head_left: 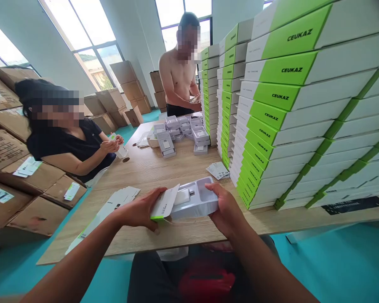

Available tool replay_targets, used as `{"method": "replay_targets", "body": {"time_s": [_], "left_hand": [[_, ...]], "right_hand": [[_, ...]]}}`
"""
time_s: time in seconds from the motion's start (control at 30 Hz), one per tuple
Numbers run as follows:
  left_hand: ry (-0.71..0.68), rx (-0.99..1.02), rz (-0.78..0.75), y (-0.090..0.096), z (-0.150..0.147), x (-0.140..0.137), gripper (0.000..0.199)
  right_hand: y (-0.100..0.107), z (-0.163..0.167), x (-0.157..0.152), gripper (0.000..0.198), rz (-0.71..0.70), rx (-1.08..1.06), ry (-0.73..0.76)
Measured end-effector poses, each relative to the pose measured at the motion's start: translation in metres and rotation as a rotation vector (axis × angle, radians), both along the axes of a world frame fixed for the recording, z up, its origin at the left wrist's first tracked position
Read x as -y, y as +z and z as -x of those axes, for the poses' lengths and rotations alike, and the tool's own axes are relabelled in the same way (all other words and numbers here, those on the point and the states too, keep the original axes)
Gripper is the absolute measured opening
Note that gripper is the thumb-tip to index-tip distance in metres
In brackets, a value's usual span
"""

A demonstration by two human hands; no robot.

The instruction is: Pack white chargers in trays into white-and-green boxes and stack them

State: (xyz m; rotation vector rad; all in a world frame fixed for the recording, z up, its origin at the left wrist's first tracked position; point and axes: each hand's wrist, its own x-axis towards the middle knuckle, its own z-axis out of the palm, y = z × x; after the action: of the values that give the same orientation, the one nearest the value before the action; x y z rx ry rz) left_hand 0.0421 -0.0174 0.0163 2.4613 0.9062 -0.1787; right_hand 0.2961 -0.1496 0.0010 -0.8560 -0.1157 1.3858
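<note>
My left hand (147, 207) is closed around a white and green carton sleeve (166, 203) near the table's front edge. A clear plastic tray (205, 203) sits partly inside the sleeve's open end, with a white charger (182, 196) lying in it. The tray's right end is gripped by my right hand (224, 208), thumb on the rim. Left of my hands, flat unfolded cartons (109, 210) lie overlapped on the table. A small pile of printed cards (218, 170) rests beyond my right hand.
Tall stacks of white and green boxes (271, 126) stand on the right of the wooden table (139, 162). Filled plastic trays (180, 130) are heaped at the far end. One co-worker (72, 143) sits at left, another (180, 80) stands behind. Brown cardboard boxes (34, 210) line the left side.
</note>
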Motion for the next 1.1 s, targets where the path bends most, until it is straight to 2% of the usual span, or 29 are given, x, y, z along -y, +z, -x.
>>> {"method": "replay_targets", "body": {"time_s": [0.1, 0.17, 0.23, 0.33, 0.4, 0.5, 0.57, 0.63, 0.7, 0.77, 0.87, 0.93, 1.0, 1.1], "left_hand": [[0.038, 0.024, -0.019, -0.003, -0.004, 0.002, 0.119], [0.037, 0.055, -0.018, -0.004, -0.008, 0.004, 0.119], [0.039, 0.104, -0.032, -0.003, -0.011, 0.006, 0.117], [0.053, 0.175, -0.003, -0.001, -0.014, 0.010, 0.110], [-0.007, 0.252, 0.117, 0.002, -0.016, 0.012, 0.106], [-0.152, 0.418, 0.369, 0.003, -0.019, 0.014, 0.105], [-0.195, 0.487, 0.470, -0.002, -0.022, 0.019, 0.110], [-0.162, 0.555, 0.520, -0.014, -0.026, 0.030, 0.117], [-0.072, 0.658, 0.566, -0.032, -0.029, 0.048, 0.118], [0.082, 0.830, 0.579, -0.053, -0.031, 0.071, 0.101], [0.340, 1.112, 0.410, -0.082, -0.032, 0.105, 0.059], [0.420, 1.182, 0.216, -0.094, -0.029, 0.118, 0.048], [0.370, 1.142, 0.020, -0.097, -0.022, 0.121, 0.042], [0.164, 1.012, -0.238, -0.086, -0.008, 0.114, 0.037]], "right_hand": [[0.001, 0.021, 0.002, 0.029, -0.044, 0.078, -0.047], [-0.001, 0.036, 0.001, 0.031, -0.073, 0.197, 0.009], [-0.008, 0.046, 0.000, 0.038, -0.124, 0.449, 0.062], [-0.023, 0.046, 0.003, 0.061, -0.213, 0.903, -0.024], [-0.032, 0.039, 0.007, 0.062, -0.340, 1.021, -0.053], [-0.037, 0.026, 0.016, 0.053, -0.644, 1.128, 0.060], [-0.035, 0.020, 0.022, 0.045, -0.766, 1.274, 0.103], [-0.033, 0.016, 0.029, 0.038, -0.793, 1.355, 0.093], [-0.035, 0.013, 0.036, 0.043, -0.736, 1.324, 0.035], [-0.044, 0.009, 0.045, 0.051, -0.627, 1.241, -0.016], [-0.065, 0.002, 0.056, 0.048, -0.506, 1.219, -0.037], [-0.077, -0.003, 0.060, 0.040, -0.516, 1.309, -0.039], [-0.082, -0.007, 0.060, 0.037, -0.582, 1.424, -0.037], [-0.079, -0.012, 0.052, 0.040, -0.719, 1.567, 0.003]]}}
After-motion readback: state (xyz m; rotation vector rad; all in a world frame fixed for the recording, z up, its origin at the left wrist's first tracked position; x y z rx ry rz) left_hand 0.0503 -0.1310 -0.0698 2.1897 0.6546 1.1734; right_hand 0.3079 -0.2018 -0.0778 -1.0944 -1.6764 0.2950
